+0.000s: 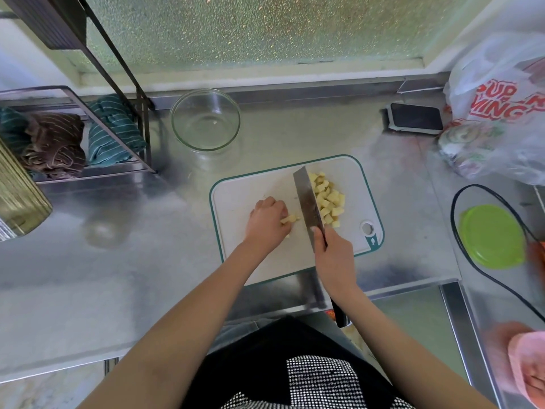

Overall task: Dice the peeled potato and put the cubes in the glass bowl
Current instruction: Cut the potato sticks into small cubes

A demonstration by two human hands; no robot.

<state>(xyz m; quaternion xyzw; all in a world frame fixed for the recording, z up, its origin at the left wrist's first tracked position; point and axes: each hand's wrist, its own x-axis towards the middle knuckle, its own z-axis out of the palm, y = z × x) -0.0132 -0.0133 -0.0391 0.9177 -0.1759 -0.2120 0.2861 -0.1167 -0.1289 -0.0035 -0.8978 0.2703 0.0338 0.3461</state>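
Note:
On the white cutting board (pixel 244 190) with a teal rim, my left hand (pixel 267 221) pins down a few pale yellow potato strips (pixel 290 219). My right hand (pixel 334 252) grips the handle of a broad cleaver (pixel 306 196), whose blade stands upright just right of the strips. A pile of several potato cubes (pixel 327 199) lies right of the blade. The glass bowl (pixel 205 119) stands beyond the board to the left and looks nearly empty.
A steel counter (pixel 118 246) holds a wire rack with folded cloths (pixel 53 140) at left, a dark phone (pixel 415 117) and plastic bags (pixel 498 113) at right, and a green lid (pixel 492 236). A black cable (pixel 460 246) loops around the lid.

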